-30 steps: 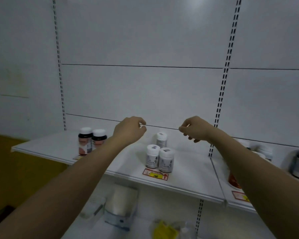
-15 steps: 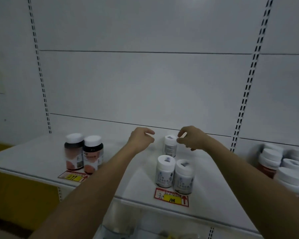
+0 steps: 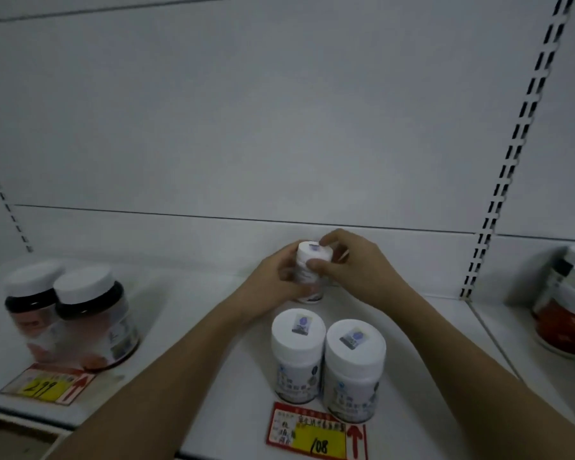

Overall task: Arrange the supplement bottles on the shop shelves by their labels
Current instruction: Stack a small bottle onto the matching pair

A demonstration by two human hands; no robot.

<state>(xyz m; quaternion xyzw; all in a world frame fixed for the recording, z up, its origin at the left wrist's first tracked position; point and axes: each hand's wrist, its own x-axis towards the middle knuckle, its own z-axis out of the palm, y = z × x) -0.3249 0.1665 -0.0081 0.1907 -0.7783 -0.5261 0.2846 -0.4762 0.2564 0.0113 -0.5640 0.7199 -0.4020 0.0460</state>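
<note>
A small white supplement bottle (image 3: 309, 260) stands at the back of the white shelf (image 3: 193, 313). My left hand (image 3: 273, 283) curls round its body from the left. My right hand (image 3: 352, 263) pinches its white cap from the right, thumb in front and fingers over the top. In front of it stand two matching white bottles (image 3: 329, 363) side by side, each with a small sticker on the lid. Two dark bottles with white caps (image 3: 73, 313) stand at the shelf's left.
A red and yellow price tag marked 108 (image 3: 316, 436) sits on the shelf edge below the white pair, another marked 299 (image 3: 47, 386) below the dark pair. Red-labelled bottles (image 3: 568, 307) fill the neighbouring shelf on the right, past a slotted upright (image 3: 508, 154).
Both hands came down from the air onto the back white bottle and now hold it. The camera moved closer to the shelf.
</note>
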